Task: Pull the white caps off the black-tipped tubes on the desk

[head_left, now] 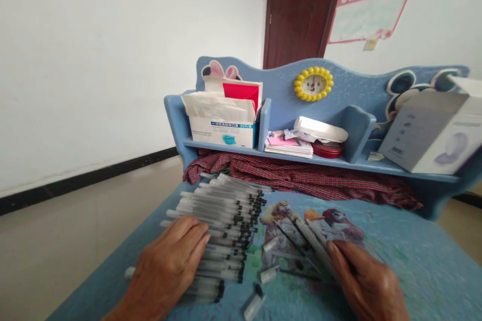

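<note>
Rows of clear pens (pixel 211 205) with black ends lie side by side on the blue tabletop. My left hand (pixel 169 261) rests over the near part of these rows, fingers bent and pressed together; what is under its fingertips is hidden. My right hand (pixel 367 278) is closed on translucent pen barrels (pixel 316 241) that point away to the upper left. Thin black refills (pixel 291 241) lie beside and under them. Between my hands are loose clear pen caps, one farther off (pixel 270 245), one in the middle (pixel 268 275) and one near (pixel 254 306).
A blue shelf (pixel 265 125) runs along the back of the table. It bears a mask box (pixel 222 130), papers (pixel 288 148), a red round tin (pixel 327 149) and a tilted white box (pixel 425 130). A yellow clock (pixel 313 84) hangs above. Checked cloth (pixel 301 178) lies below the shelf.
</note>
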Action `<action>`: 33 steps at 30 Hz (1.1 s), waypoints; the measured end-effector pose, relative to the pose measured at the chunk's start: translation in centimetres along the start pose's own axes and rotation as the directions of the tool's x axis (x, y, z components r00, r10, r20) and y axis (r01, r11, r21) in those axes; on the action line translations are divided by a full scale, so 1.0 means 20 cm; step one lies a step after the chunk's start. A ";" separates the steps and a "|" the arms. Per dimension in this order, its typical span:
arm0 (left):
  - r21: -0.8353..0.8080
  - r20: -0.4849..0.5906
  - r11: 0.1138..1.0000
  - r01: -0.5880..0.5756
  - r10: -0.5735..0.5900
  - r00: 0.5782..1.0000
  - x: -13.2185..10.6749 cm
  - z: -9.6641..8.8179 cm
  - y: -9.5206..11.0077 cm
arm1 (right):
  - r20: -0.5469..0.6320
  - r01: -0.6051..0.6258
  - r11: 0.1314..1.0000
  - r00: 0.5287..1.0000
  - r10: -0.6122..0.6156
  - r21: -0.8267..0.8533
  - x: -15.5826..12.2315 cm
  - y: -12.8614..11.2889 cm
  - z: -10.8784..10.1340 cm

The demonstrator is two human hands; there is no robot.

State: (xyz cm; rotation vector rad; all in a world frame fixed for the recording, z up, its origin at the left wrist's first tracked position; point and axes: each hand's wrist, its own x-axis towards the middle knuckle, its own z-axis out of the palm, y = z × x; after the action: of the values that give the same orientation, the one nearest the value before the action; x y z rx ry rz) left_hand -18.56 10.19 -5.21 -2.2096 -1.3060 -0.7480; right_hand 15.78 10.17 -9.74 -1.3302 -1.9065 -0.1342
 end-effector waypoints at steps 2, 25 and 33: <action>0.020 -0.020 1.000 -0.001 0.001 1.000 0.01 0.00 -0.02 | -0.012 -0.003 1.000 1.000 0.003 0.008 0.02 -0.02 -0.01; 0.128 0.391 0.985 0.115 -0.157 0.907 0.07 -0.07 0.02 | -0.008 -0.094 0.987 0.996 0.093 -0.128 0.07 -0.11 -0.05; 0.076 0.399 0.990 0.119 -0.139 0.906 0.07 -0.09 -0.03 | -0.008 -0.053 0.994 0.999 0.053 -0.097 0.07 -0.08 -0.02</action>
State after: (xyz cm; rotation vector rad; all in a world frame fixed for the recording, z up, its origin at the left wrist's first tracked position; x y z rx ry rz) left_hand -18.92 10.21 -2.99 -2.3340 -1.6602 -0.3010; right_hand 14.48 10.36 -7.95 -1.4427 -1.8793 -0.2060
